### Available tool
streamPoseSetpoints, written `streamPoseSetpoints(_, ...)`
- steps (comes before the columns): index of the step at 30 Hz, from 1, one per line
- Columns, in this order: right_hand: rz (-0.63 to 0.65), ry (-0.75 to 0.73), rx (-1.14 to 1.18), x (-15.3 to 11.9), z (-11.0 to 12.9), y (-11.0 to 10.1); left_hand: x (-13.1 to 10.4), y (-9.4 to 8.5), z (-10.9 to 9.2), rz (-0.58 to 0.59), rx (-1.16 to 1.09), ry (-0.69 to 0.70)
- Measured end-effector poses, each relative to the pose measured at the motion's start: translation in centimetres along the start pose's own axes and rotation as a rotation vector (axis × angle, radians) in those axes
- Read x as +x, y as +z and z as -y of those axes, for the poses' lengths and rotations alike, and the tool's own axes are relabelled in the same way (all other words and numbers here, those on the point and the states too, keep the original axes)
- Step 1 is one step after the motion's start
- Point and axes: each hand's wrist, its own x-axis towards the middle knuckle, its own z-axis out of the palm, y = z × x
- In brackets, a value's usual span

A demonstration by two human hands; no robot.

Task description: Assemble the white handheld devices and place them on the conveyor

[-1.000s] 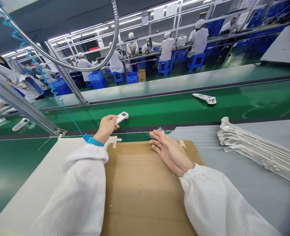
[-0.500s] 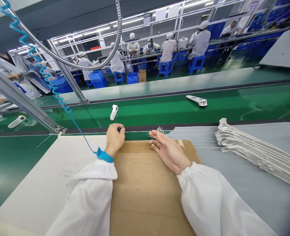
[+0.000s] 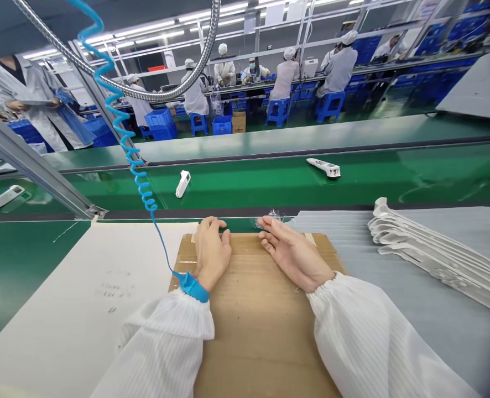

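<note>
My left hand [image 3: 212, 249], with a blue strap [image 3: 193, 286] at the wrist, is over the upper left part of a brown cardboard sheet [image 3: 245, 331]. Its fingers are loosely curved, thumb apart, with nothing in them. My right hand [image 3: 292, 253] rests on its side near the cardboard's upper right edge, palm turned inward, fingers stretched out and holding nothing. Just beyond its fingertips lies a bit of clear plastic [image 3: 273, 215]. On the green belt [image 3: 245, 188] are a white handheld device [image 3: 183, 184] and another [image 3: 324, 167] farther right.
White plastic parts [image 3: 439, 254] lie stacked on a grey foam sheet [image 3: 353, 309] at right. White paper [image 3: 74, 287] covers the left side. A coiled blue cord [image 3: 123, 119] hangs from above by a metal post [image 3: 33, 166]. People in white coats sit and stand beyond.
My left hand has moved right and back toward me, from the belt's edge onto the cardboard. My right hand has barely shifted. The devices on the belt have drifted left.
</note>
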Motion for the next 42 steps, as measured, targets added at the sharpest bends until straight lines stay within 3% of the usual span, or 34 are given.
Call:
streamPoseSetpoints(14,-0.010,0.020,-0.052,-0.1,0.1,-0.2,0.0,0.1,0.4,-0.058,-0.045,-0.018)
streamPoseSetpoints(19,0.045,0.022,-0.087,-0.1,0.1,-0.7,0.0,0.1,0.4,-0.071,-0.060,-0.023)
streamPoseSetpoints(42,0.075,0.025,-0.115,-0.2,0.1,-1.1,0.1,0.1,0.4,-0.063,-0.069,-0.011)
